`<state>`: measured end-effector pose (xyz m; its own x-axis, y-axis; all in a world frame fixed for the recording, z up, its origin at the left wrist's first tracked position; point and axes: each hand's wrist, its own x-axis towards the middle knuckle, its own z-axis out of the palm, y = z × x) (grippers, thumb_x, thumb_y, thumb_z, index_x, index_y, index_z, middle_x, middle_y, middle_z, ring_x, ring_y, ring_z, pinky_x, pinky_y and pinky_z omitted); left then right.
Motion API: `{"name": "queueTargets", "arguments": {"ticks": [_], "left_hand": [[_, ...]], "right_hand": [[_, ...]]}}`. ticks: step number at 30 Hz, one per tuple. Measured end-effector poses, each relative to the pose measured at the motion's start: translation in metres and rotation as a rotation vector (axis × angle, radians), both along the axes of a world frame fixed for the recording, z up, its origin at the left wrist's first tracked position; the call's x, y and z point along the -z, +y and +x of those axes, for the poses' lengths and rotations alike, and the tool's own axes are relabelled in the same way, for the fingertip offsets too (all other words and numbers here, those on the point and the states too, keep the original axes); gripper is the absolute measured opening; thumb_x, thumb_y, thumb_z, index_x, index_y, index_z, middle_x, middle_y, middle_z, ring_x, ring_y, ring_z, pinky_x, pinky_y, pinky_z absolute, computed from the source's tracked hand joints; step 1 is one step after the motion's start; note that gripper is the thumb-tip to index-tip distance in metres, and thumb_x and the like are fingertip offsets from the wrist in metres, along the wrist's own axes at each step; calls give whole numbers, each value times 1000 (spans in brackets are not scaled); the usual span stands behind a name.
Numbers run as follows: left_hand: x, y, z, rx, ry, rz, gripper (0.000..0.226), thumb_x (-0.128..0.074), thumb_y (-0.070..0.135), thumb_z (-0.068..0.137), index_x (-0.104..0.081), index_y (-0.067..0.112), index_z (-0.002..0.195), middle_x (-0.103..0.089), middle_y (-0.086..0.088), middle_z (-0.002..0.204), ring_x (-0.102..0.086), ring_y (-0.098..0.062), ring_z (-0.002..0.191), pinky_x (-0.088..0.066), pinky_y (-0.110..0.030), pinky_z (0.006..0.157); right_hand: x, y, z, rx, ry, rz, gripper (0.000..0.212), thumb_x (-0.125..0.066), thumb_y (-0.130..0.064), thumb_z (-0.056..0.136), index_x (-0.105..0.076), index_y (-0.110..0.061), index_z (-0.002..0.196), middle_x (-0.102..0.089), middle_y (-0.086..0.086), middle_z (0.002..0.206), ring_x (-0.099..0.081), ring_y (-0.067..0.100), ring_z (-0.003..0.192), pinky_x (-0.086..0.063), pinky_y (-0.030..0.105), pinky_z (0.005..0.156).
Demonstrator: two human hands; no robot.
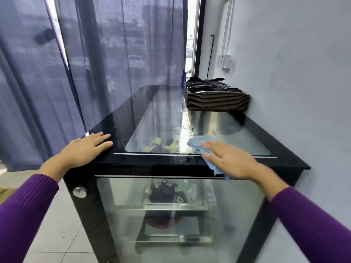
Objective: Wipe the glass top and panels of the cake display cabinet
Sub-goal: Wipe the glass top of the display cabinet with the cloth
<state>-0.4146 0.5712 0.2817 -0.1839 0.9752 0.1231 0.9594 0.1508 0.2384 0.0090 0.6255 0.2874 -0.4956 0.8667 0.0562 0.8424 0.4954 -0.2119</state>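
Note:
The cake display cabinet has a black frame [171, 162] and a glass top [167, 118] that runs away from me, wet and streaked near the middle. Its near end panel [171, 215] is glass, with shelves and a dark cake visible inside. My right hand [229, 160] lies flat on a light blue cloth [199, 142], pressing it onto the near right part of the top; the cloth hangs a little over the front edge. My left hand [89, 149] rests flat on the near left corner of the black frame, fingers together, holding nothing.
A stack of dark trays [216, 100] with black utensils on top sits at the far right of the cabinet top. A blue-grey curtain [95, 63] hangs along the left, a pale wall [294, 92] runs close on the right. White floor tiles [57, 234] lie below left.

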Motion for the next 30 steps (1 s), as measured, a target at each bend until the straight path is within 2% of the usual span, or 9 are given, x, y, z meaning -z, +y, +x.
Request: {"name": "queueTargets", "arguments": {"ticks": [3,7,9,11,16,19,22,27,30], "left_hand": [[0,-1,-3,20,-14,-12,56,-33,63,93,-35,41,145,-28,11,157,-25,-16,146,-20,-42,118],[-23,-2,-26,74,-320,37,38,-63,46,86,-63,32,121,-57,9,128,-50,-17,124,-33,-28,102],[-26,4,-41,67,-298,80,47,-64,45,86,-61,23,127,-57,1,133,-49,-20,127,-34,-30,105],[-18,10,-49,71,-289,15,66,-57,55,85,-48,21,140,-41,-2,151,-38,-20,138,-25,-33,114],[-1,25,-57,110,-367,-10,66,-48,49,94,-31,20,150,-16,-1,162,-8,-14,150,-6,-32,119],[2,26,-57,138,-348,24,65,-47,48,95,-32,15,150,-17,-4,161,-7,-16,150,-8,-33,119],[-5,21,-48,180,-342,65,52,-47,37,98,-45,6,140,-36,-15,151,-25,-23,143,-20,-31,111],[-11,13,-44,202,-346,43,48,-44,34,100,-45,6,139,-39,-19,145,-23,-25,143,-20,-34,110],[-9,14,-49,211,-329,26,55,-41,37,101,-36,6,145,-35,-17,150,-13,-27,148,-15,-37,115]], "right_hand": [[-9,28,31,249,-16,-25,64,-22,-62,91,-31,-36,149,-28,-7,159,-28,18,144,-19,51,118],[-4,54,-16,435,-70,-8,57,-23,-49,98,-23,-29,152,-19,-1,162,-18,24,148,-13,57,117],[-3,48,-59,399,-76,-10,58,-22,-48,98,-20,-28,153,-17,0,163,-15,24,149,-13,54,118],[3,30,-93,296,-68,17,57,-21,-49,99,-19,-30,153,-16,-1,163,-15,23,149,-12,49,120],[4,-14,-86,90,18,-11,57,-28,-56,99,-21,-39,152,-16,-11,162,-12,10,150,-12,39,122],[-6,15,-57,272,5,-56,57,-30,-61,95,-28,-41,149,-23,-8,161,-21,14,148,-19,53,118],[-1,35,-86,485,-30,6,60,-25,-58,95,-26,-35,150,-23,-4,161,-19,21,148,-15,59,116],[3,-17,-192,256,-36,-1,55,-19,-54,100,-13,-40,153,-9,-7,164,-5,19,151,-8,50,121],[5,-52,-183,128,3,37,54,-19,-58,99,-17,-44,151,-14,-13,162,-11,13,150,-11,41,122]]}}
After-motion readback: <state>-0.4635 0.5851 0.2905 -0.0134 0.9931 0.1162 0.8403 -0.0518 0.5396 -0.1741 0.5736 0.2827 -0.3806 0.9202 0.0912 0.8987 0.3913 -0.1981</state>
